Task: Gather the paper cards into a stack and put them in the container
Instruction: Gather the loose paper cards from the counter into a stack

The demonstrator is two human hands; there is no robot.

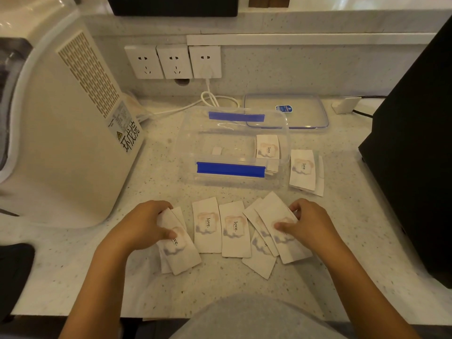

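Several white paper cards printed "love." lie on the speckled counter in front of me. My left hand (pixel 144 226) pinches a small overlapped pile of cards (pixel 179 250) at the left. My right hand (pixel 305 226) grips the top card of a fanned pile (pixel 271 243) at the right, thumb on its face. Two single cards (pixel 206 226) (pixel 235 230) lie flat between the hands. The clear container (pixel 232 148) with blue clips stands just beyond, holding a few cards (pixel 267 146) at its right end. Another small pile of cards (pixel 304 170) rests on the counter right of the container.
The container's clear lid (pixel 286 111) lies behind it. A white appliance (pixel 73 133) stands at the left, its cable (pixel 210 99) running to wall sockets (pixel 173 61). A black box (pixel 415 143) fills the right side. The counter's front edge is close to my body.
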